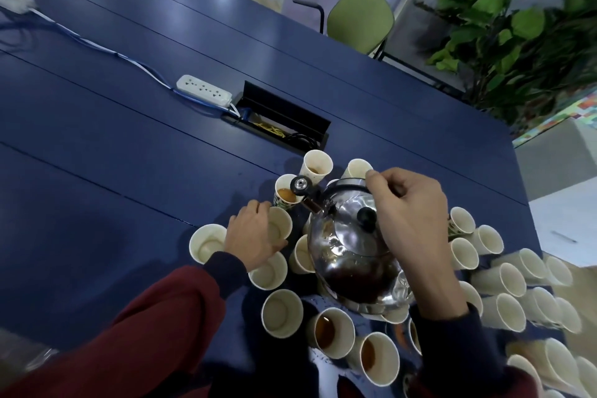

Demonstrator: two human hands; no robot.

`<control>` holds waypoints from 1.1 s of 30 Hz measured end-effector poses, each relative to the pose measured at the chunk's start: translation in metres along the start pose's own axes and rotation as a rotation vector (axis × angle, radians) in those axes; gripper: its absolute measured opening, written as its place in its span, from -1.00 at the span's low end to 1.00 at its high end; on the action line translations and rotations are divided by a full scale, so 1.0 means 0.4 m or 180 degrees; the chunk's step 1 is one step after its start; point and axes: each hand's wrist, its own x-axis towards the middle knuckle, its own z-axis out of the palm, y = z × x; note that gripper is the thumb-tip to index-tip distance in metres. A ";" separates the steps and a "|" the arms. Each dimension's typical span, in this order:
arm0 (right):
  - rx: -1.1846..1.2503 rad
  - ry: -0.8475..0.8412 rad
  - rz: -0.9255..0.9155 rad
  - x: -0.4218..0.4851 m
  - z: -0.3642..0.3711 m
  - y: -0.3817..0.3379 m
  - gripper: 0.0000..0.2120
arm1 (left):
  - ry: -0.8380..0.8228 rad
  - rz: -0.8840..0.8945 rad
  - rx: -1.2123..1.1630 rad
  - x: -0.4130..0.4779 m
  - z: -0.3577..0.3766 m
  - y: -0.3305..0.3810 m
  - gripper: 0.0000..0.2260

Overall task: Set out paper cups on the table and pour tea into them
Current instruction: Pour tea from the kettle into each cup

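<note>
Many white paper cups [281, 313] crowd the dark blue table's [129, 152] right corner, where the left hand [255, 236] grips an empty cup [279, 225] while the right hand [410, 213] clasps the shiny steel kettle's [352, 252] handle above them.

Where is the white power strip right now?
In the head view the power strip lies on the blue table, upper left of the cups, right beside the open black cable box set into the tabletop.

I count one kettle [352, 255], left hand [255, 236], right hand [410, 213], two strips [204, 90], two chairs [360, 18], and over twenty cups [282, 313]. Tea shows in two beyond the fingers and two nearer.
</note>
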 end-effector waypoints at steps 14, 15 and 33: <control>-0.0502 -0.0391 -0.0230 -0.022 0.046 -0.011 -0.64 | 0.0101 0.0120 -0.0205 -0.008 -0.005 -0.011 -0.27; -0.0515 -0.0407 -0.0236 -0.021 0.049 -0.011 -0.63 | 0.0114 0.0091 -0.0244 -0.009 -0.003 -0.012 -0.26; -0.0661 -0.0439 -0.0218 -0.004 0.069 -0.008 -0.59 | 0.0209 0.0061 -0.0390 -0.007 0.007 -0.012 -0.32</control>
